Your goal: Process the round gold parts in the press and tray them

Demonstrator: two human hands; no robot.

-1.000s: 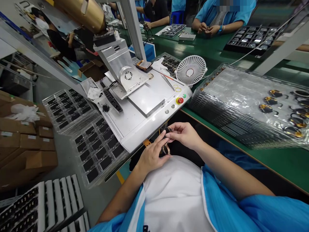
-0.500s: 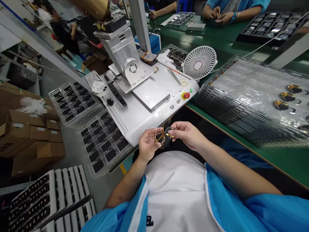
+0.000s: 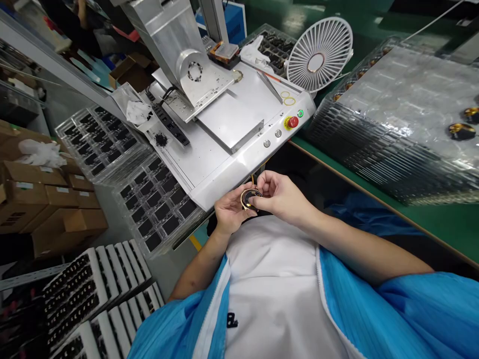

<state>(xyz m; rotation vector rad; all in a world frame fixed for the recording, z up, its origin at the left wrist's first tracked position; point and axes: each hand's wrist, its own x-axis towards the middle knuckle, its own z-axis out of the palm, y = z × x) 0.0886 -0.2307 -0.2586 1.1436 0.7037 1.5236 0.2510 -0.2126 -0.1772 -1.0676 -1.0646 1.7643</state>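
Fabric of the white shirt [image 3: 273, 284] lies nearest, at six o'clock, soft and wrinkled, between two sides of a smooth blue jacket [image 3: 404, 309]. Just above it, both hands hold the round part [image 3: 246, 197], which has a shiny gold-coloured rim and a dark face. The left hand [image 3: 229, 209], at nine o'clock of this part, is narrow, with its fingers curled around the rim; the right hand [image 3: 280, 197], at three o'clock, is also narrow, its thumb lying on the dark face. I cannot tell whether this face sits level inside the rim. If the thumb presses at one side only, the face could, in my judgement, tilt or be scratched; if the left fingers loosen, the rim could slip and fall. At nine o'clock lies a clear plastic tray [image 3: 134, 228] with square black pieces [image 3: 170, 225]. At twelve o'clock is the hard white machine base [image 3: 243, 162], with a round red button [image 3: 293, 122] towards one o'clock. Farther, at eleven o'clock, stands a metal bracket [image 3: 183, 82]; at two o'clock, a stack of thin transparent trays [image 3: 396, 94]; at one o'clock, a fan [image 3: 316, 63] with ribbed round grille.
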